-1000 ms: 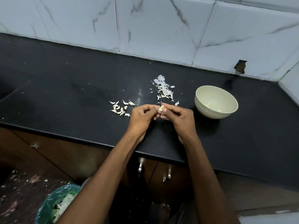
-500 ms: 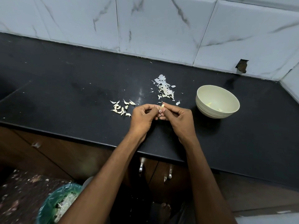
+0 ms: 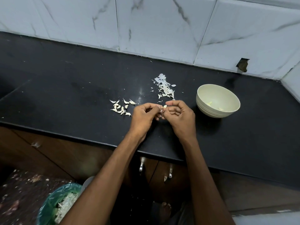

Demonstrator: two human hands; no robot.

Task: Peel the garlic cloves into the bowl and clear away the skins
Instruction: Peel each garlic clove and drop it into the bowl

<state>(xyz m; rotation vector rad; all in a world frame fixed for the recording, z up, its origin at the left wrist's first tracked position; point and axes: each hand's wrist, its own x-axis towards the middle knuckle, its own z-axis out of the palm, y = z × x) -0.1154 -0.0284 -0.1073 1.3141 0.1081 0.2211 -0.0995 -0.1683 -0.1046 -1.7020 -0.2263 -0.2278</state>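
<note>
A: Two hands on one clove [image 3: 165,106], both pinching. My right hand [image 3: 179,117] holds it between thumb and forefinger, my left hand [image 3: 143,116] nips at its left end with curled fingertips. All of it just above the worktop [image 3: 65,88].

B: Where's everything else?

A: Bowl [image 3: 203,108] at 3 o'clock from my hands, near, couple of peeled pieces inside. Skins pile [image 3: 164,88] at 12 o'clock, just beyond my fingers. Unpeeled cloves [image 3: 121,108] at 9 o'clock, just beside my left hand. Bin [image 3: 48,207] on the floor, 7 o'clock.

B: How to do this step well?

A: My guess: keep the right pinch steady on the fat end, don't squeeze, the clove looks slick and could pop out. Left nail catches the papery edge and pulls away toward 9 o'clock in one strip. Can't tell how much skin is left on it, too small.

B: Then?

A: Bare clove goes to the bowl at 3 o'clock, skin to the pile at 12. Plenty of cloves left, so early days.
</note>
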